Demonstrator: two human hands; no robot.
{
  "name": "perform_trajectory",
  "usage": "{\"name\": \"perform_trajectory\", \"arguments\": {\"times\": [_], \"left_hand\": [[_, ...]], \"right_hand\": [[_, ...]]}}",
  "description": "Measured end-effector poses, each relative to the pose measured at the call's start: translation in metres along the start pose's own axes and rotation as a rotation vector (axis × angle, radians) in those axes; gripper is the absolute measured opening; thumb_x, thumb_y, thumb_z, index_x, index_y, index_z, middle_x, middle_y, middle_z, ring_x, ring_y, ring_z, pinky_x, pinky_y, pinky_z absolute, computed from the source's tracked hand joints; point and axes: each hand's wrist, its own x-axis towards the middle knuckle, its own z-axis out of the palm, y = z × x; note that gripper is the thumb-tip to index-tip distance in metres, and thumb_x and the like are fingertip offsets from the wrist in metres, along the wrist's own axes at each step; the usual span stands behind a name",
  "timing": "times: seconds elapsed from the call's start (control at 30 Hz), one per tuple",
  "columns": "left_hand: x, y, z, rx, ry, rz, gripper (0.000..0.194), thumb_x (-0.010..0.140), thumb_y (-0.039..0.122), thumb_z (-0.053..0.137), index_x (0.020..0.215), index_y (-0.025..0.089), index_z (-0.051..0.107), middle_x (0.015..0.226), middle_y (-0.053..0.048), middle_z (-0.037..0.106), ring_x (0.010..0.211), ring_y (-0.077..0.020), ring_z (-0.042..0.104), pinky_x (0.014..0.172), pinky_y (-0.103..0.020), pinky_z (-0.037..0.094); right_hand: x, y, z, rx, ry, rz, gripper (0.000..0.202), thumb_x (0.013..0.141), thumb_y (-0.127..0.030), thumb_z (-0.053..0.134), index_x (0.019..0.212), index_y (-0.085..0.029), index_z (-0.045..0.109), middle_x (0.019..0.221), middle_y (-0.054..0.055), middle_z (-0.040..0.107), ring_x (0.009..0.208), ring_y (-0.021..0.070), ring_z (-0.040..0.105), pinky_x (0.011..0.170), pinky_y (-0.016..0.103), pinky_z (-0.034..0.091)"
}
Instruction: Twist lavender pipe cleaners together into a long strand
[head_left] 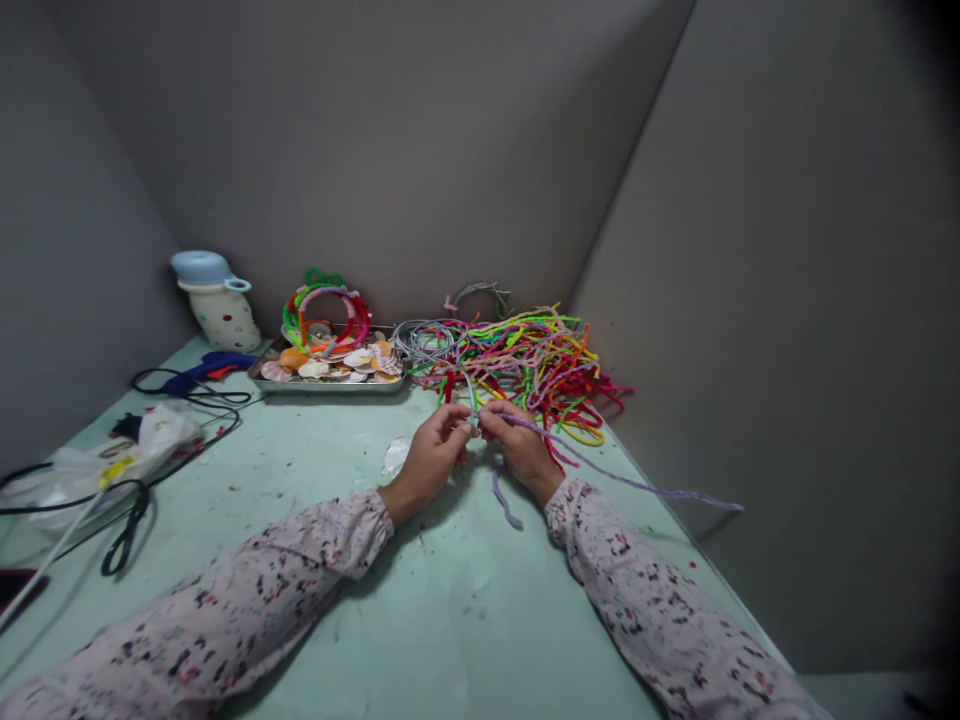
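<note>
We see both hands meeting over the pale green table (465, 620), fingertips almost together. Left hand (431, 455) is closed in a pinch on a thin pale strand (471, 390) that sticks up between the hands. Right hand (525, 450) pinches a long purple fuzzy stem (645, 484), its free end running out to the right, past the wrist. We have a short purple piece (507, 502) lying just below, between the wrists, and a clear shiny scrap (395, 457) beside the left hand. Beyond the hands, slightly right, we get a tangled heap of colored stems (540, 360), with coiled gray wire (427, 342) at its left. Up-left of the left hand: metal tray (330, 387) of shells (315, 368), fuzzy rings (358, 320) standing on it; farther left, bottle (223, 310), black cable (135, 525), plastic bag (161, 430).
</note>
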Motion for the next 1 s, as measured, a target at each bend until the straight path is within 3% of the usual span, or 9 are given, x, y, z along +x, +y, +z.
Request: {"name": "perform_trajectory", "arguments": {"times": [0.7, 1.0], "left_hand": [[0.0008, 0.0027, 0.0004, 0.035, 0.003, 0.014, 0.020, 0.082, 0.030, 0.056, 0.095, 0.015, 0.057, 0.074, 0.001, 0.059, 0.049, -0.0063, 0.047, 0.046, -0.019, 0.040], [-0.0011, 0.0009, -0.0021, 0.206, 0.080, 0.105, 0.020, 0.082, 0.031, 0.056, 0.092, 0.015, 0.064, 0.076, -0.001, 0.064, 0.056, -0.0086, 0.050, 0.051, -0.020, 0.040]], "right_hand": [[0.0001, 0.0036, 0.0002, 0.044, -0.018, -0.005, 0.015, 0.080, -0.035, 0.063, 0.076, -0.021, 0.064, 0.064, -0.002, 0.058, 0.061, 0.0131, 0.052, 0.061, 0.026, 0.041], [0.0000, 0.0025, 0.0016, 0.017, 0.002, -0.015, 0.018, 0.078, -0.038, 0.064, 0.077, -0.021, 0.063, 0.065, -0.002, 0.057, 0.062, 0.0136, 0.052, 0.062, 0.027, 0.042]]}}
